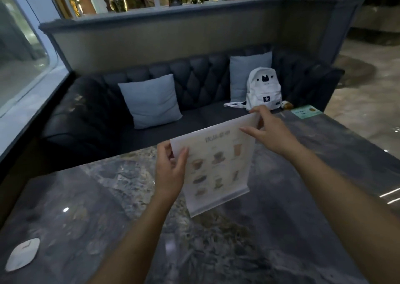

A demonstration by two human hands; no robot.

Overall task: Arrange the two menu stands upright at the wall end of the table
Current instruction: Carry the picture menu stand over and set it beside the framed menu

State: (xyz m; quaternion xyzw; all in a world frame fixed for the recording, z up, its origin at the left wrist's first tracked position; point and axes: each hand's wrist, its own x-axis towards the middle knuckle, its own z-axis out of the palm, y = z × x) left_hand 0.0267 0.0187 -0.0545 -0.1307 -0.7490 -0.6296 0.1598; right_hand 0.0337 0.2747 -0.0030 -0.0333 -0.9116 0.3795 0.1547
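Observation:
A clear acrylic menu stand (218, 164) with pictures of drinks is held tilted above the middle of the dark marble table (281, 229), its foot toward me. My left hand (171, 171) grips its upper left corner. My right hand (268, 130) pinches its upper right corner. A second flat green card or menu (305, 111) lies at the table's far right corner; I cannot tell whether it is a stand.
A white flat object (22, 254) lies at the table's near left. Beyond the table stands a dark tufted sofa (194, 82) with two grey cushions and a white backpack (264, 89). A glass wall (21, 67) runs along the left. Open floor lies to the right.

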